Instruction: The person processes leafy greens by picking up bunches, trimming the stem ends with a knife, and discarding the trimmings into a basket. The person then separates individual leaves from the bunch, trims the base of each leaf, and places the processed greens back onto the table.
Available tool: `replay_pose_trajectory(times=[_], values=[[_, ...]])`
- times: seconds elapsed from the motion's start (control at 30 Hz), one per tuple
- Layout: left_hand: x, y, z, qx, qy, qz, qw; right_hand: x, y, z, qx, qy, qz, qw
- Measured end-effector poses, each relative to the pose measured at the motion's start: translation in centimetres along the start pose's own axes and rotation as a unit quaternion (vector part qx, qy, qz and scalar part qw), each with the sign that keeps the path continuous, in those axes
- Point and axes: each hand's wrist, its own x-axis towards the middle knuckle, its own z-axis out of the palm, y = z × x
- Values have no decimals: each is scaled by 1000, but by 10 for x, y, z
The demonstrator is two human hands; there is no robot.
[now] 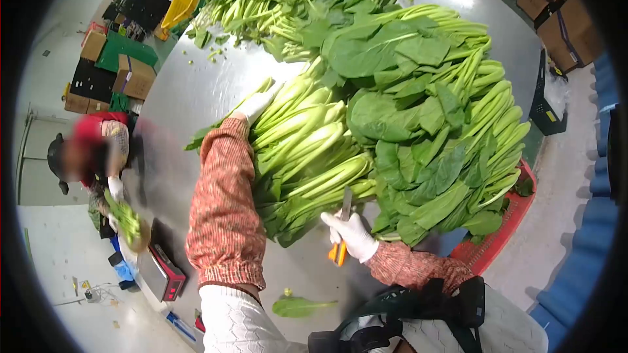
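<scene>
My left hand (257, 104), in a white glove, reaches over the far left edge of a pile of pale-stemmed leafy greens (304, 134) and touches the stems there; its fingertips are partly hidden among them. Nearer to me, my right hand (353, 235), also gloved, is closed round a knife (346, 204) with an orange handle, its blade pointing up and away. The knife is just in front of the pile's near edge. To the right lies a bigger heap of broad dark green leaves (418, 117), its stems facing right.
More greens (275, 0) lie at the table's far side. One loose leaf (301, 306) is near me on the metal table (171, 91). A red crate (513, 212) stands at right. At left a co-worker (98, 150) holds greens beside a red scale (171, 274).
</scene>
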Motion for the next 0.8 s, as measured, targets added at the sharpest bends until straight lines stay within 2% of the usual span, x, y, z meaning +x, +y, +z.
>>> replay_pose_trajectory(times=[0.07,0.17,0.2,0.27,0.33,0.37,0.4,0.47,0.53,0.57,0.6,0.67,0.7,0.73,0.8], values=[[-12,-12,-4,-43,-52,-13,998,9,12,1,16,-11,-12,1000],[-66,20,-18,-51,-95,28,994,9,13,11,46,-17,-15,999],[-85,25,-16,-52,-63,79,994,4,10,13,23,-24,-24,999],[-109,7,-24,-113,-99,41,988,-9,7,13,-21,-37,-40,998],[-142,15,-32,-124,-120,-38,984,-14,18,13,-70,-48,-23,996],[-160,25,-33,-73,-55,7,996,-8,36,9,-95,-54,-5,994],[-171,24,-40,-28,-50,27,998,-3,51,9,-119,-61,10,991],[-200,48,-54,-27,-67,-10,997,-13,63,28,-71,-101,8,992],[-222,50,-65,42,-68,-35,996,-42,54,54,-61,-115,42,991],[-237,47,-64,26,-47,-40,998,-45,63,55,-67,-100,60,991],[-250,35,-61,32,-34,-48,998,-45,79,51,-73,-86,82,990],[-273,-9,-41,56,71,-7,996,-47,104,42,-93,-55,125,986],[-277,-33,-35,68,68,24,995,-55,98,33,-111,-46,150,981],[-281,-36,-29,62,82,-9,995,-68,86,24,-137,-57,147,978],[-273,-37,-25,96,83,-6,992,-86,79,1,-140,-74,193,968]])
